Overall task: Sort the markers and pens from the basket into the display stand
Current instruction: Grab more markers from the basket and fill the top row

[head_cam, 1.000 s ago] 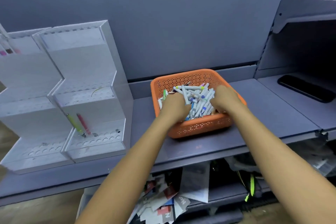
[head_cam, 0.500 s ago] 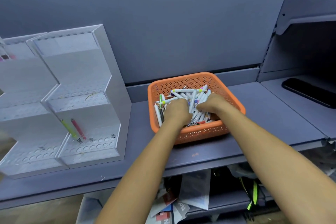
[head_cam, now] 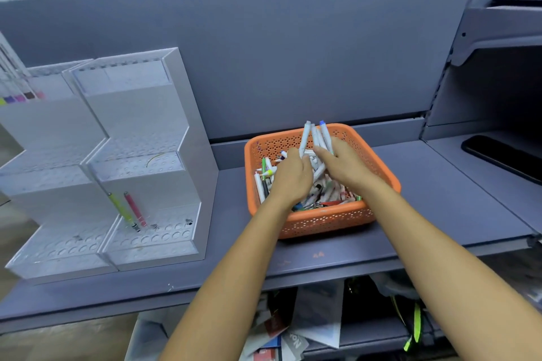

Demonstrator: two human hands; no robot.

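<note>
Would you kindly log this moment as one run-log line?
left hand and right hand: grip marker bundle | orange basket: mostly full | display stand: two pens slotted

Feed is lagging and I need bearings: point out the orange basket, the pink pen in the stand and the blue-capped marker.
orange basket (head_cam: pixel 322 221): head view, on its front wall.
pink pen (head_cam: pixel 134 208): head view, middle of the barrel.
blue-capped marker (head_cam: pixel 325 135): head view, white barrel just below the cap.
</note>
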